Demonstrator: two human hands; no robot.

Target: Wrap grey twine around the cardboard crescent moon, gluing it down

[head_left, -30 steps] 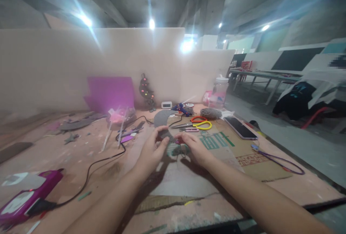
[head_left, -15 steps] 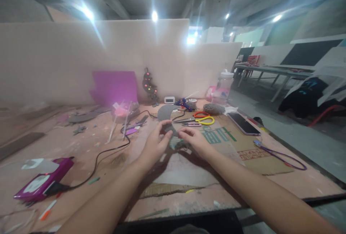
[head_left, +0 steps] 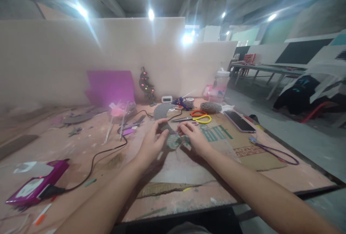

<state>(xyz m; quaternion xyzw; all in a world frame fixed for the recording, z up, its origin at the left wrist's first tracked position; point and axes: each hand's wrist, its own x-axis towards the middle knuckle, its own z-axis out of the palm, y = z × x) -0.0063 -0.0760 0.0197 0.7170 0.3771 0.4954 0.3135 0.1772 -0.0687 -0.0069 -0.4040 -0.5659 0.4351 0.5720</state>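
A grey crescent-shaped piece (head_left: 161, 111) stands over the middle of the worktable, its lower end between the fingers and thumb of my left hand (head_left: 156, 136). Just right of that end, my right hand (head_left: 192, 136) has its thumb and fingertips pinched together; whatever is between them is too small to make out. Below the fingertips, a greyish tangle, perhaps yarn (head_left: 185, 141), lies partly hidden by my right hand. Beyond the hands are yellow-handled scissors (head_left: 203, 119) and an orange-handled pair (head_left: 198, 113).
A phone (head_left: 240, 121) and a purple cord loop (head_left: 278, 154) lie to the right. At left, a magenta power strip (head_left: 38, 183) feeds a black cable across the table. A grey yarn ball (head_left: 211, 107), a small clock (head_left: 167, 99) and a plastic jar (head_left: 222, 82) stand behind.
My right fingertips have drawn slightly away from the left ones, and more of the crescent's lower end shows. The whole view has shifted a little.
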